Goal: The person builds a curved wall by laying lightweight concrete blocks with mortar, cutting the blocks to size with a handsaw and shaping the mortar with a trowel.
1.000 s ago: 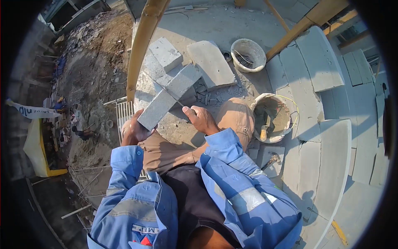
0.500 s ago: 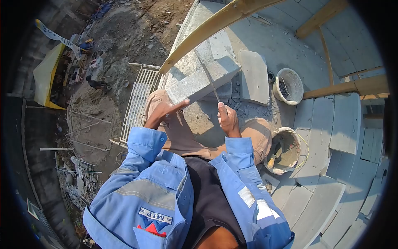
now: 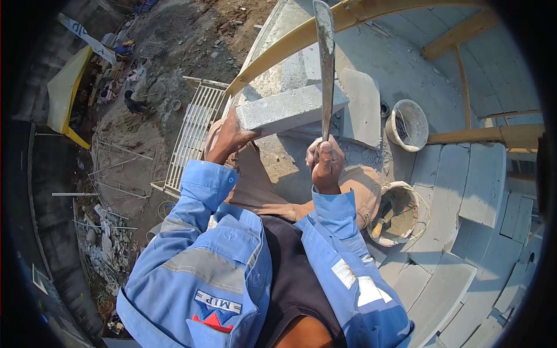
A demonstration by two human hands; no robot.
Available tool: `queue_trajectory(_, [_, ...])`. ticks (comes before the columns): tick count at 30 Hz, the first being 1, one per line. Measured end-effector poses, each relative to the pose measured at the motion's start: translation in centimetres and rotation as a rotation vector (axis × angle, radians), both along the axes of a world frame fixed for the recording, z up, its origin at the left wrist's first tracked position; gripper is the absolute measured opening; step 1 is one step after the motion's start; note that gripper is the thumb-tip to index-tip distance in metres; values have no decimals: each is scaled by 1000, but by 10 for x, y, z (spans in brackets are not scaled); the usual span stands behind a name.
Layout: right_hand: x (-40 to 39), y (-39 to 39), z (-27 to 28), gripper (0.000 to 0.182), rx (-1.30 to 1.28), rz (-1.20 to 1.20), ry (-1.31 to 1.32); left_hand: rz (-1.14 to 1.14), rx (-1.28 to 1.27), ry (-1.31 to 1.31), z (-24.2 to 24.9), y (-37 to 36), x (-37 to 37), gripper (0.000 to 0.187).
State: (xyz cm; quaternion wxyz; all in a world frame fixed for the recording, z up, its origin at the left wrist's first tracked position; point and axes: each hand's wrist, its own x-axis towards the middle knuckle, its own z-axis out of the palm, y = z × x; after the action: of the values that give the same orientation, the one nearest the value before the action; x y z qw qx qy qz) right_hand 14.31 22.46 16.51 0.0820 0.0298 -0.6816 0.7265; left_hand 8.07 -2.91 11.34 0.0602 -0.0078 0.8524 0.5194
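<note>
My right hand is wrapped round the handle of a machete. Its long, dusty blade points away from me, with the broad side turned towards the camera. Behind the blade lies a pale grey concrete block, resting at a slant on other blocks. My left hand grips the block's near left end, thumb along its lower side and fingers at the end face. A broader grey slab lies just right of the block, with broken chips around it.
A whitish bucket stands to the right. Nearer my knee, another bucket holds grey mix and a wooden-handled tool. A curved yellowish beam crosses ahead. Left of the ledge are a metal rack and lower ground with a person.
The machete has swung up and turned from edge-on to broadside. My left hand has closed round the block's end, and the block has shifted slightly right and turned.
</note>
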Motion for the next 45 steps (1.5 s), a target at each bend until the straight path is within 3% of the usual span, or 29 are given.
queue_trajectory(1, [-2,1,-14,62,-3,-2,0,-2,-3,0,-2,-2,-1,87])
queue_trajectory(3, [-4,5,-61,57,376,-18,-65,-17,16,-25,-8,-5,-1,87])
queue_trajectory(4, [-2,5,-70,57,378,-20,-68,-20,18,-27,-10,-5,1,87])
queue_trajectory(6, [-7,5,-81,61,238,6,-418,-24,26,15,-11,-4,-2,88])
queue_trajectory(8, [2,3,-37,59,231,5,-458,-25,28,-8,0,-3,1,89])
queue_trajectory(11, [8,2,13,57,127,-32,-129,-25,51,-17,-7,-2,-1,89])
queue_trajectory(12, [9,2,12,57,127,-34,-133,-20,66,3,-7,-3,-1,90])
queue_trajectory(14, [8,1,6,55,-18,-40,256,-14,-4,-17,-4,-3,-1,90])
queue_trajectory(16, [9,7,-19,61,26,-38,221,-8,-73,-36,-2,-2,-2,91])
queue_trajectory(18, [3,14,-59,67,389,24,-463,-4,11,-37,0,-1,-1,94])
queue_trajectory(19, [1,13,-64,71,461,21,-470,-6,13,-31,-5,0,-1,94])
queue_trajectory(21, [2,15,-58,69,421,3,-430,-8,9,17,-17,-3,-2,96])
queue_trajectory(24, [13,13,-18,62,293,-35,-346,-11,-19,1,1,0,-1,97])
queue_trajectory(26, [20,18,8,57,204,73,-73,-16,-29,-5,6,2,1,97])
queue_trajectory(28, [23,11,-15,55,71,24,28,-21,-41,-6,6,2,-1,96])
queue_trajectory(30, [18,11,-42,57,320,-30,-136,-5,-18,0,1,1,0,95])
queue_trajectory(31, [7,13,-53,60,416,36,-516,-7,-16,2,-4,2,1,95])
queue_trajectory(34, [8,10,-52,62,369,-4,-439,1,19,40,-5,1,-6,104])
queue_trajectory(36, [18,10,-35,62,309,-17,-364,25,-98,-62,-2,2,-2,105])
queue_trajectory(39, [23,12,-8,65,192,8,-2,18,-34,-47,-10,1,-2,104])
queue_trajectory(40, [20,13,-22,65,192,0,2,9,-28,1,-10,1,-3,103])
queue_trajectory(42, [8,15,-54,67,218,47,-464,7,-50,-28,-5,2,-2,101])
queue_trajectory(45, [7,18,-49,67,212,39,-448,11,-31,-2,3,6,-5,97])
